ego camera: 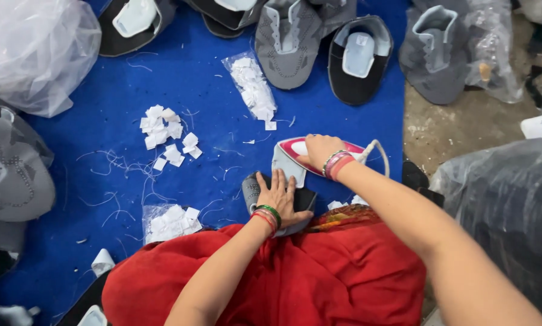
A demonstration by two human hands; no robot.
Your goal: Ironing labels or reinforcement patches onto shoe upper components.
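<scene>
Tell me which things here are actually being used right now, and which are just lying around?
In use:
- red and white clothes iron, gripped by the right hand
- grey and black shoe upper, pressed flat by the left hand

Lying about:
- loose pile of small white paper squares
- clear bag of white squares
- other grey shoe uppers
- crumpled clear plastic bag
- blue mat

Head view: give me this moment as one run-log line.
left hand: flat on grey shoe upper | right hand: gripping iron | surface: blue mat | nearby: white paper pieces
</scene>
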